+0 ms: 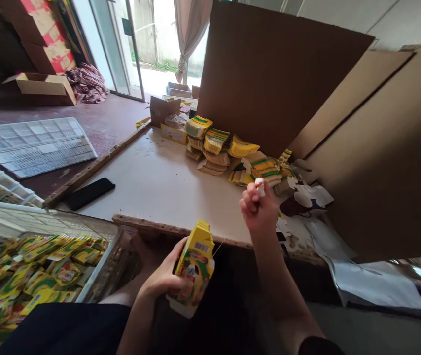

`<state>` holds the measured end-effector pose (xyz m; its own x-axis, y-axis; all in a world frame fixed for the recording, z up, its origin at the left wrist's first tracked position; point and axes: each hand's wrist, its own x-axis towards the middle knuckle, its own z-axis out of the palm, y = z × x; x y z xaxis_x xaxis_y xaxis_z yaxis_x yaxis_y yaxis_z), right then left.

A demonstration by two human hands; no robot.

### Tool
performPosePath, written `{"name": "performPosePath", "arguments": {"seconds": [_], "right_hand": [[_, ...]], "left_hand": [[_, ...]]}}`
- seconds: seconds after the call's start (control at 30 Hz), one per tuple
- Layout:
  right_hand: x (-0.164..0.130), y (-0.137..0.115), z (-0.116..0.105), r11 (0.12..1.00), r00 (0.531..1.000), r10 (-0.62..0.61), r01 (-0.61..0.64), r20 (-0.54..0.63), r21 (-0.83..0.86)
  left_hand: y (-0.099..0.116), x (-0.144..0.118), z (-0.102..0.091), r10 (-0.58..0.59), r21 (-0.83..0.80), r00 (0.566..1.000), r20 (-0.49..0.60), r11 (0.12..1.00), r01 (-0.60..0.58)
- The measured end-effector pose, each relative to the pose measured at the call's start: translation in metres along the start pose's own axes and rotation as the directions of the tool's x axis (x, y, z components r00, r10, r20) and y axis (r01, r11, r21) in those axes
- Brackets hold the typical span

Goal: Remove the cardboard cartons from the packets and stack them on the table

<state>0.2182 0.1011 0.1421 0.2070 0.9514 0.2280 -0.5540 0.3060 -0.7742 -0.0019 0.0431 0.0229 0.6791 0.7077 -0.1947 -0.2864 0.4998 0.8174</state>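
Close to my body, my left hand [168, 276] is wrapped round a bundle of yellow cartons [195, 266] with green and red print. Layered edges show at the bundle's top, and a barcode is visible on it. Raised over the right part of the table, my right hand [258, 207] has its fingers curled closed. Something small and white [260, 185] shows at its fingertips; whether it is a finger wrap or a held piece I cannot tell. Just beyond that hand lie stacks of flattened yellow cartons [264, 167].
More carton stacks [216, 142] stand farther back on the white table [151, 172]. A black phone [90, 192] lies near its left edge. At lower left, a white plastic crate [95, 276] holds many yellow packs. A big cardboard panel [269, 74] rises behind the stacks.
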Motion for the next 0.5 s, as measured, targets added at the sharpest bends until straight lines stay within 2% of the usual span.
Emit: {"name": "performPosePath", "arguments": {"seconds": [0.13,0.27,0.37,0.5], "right_hand": [[0.022,-0.024,-0.026,0.986,0.973,-0.149,0.133,-0.176,-0.098],[0.029,-0.042,-0.049,0.968,0.896,-0.240,0.191,-0.375,-0.162],[0.029,-0.051,-0.071,0.965,0.824,-0.256,0.190,-0.505,-0.180],[0.028,-0.059,-0.102,0.959,0.772,-0.283,0.207,-0.569,-0.196]], "left_hand": [[-0.030,0.017,0.018,-0.054,-0.040,0.994,0.099,0.998,0.058],[-0.055,0.025,0.027,-0.118,-0.069,0.990,0.077,0.990,0.123],[-0.058,0.025,0.031,-0.184,-0.065,0.982,0.040,0.980,0.187],[-0.055,0.024,0.034,-0.201,-0.032,0.979,-0.042,0.979,0.199]]}}
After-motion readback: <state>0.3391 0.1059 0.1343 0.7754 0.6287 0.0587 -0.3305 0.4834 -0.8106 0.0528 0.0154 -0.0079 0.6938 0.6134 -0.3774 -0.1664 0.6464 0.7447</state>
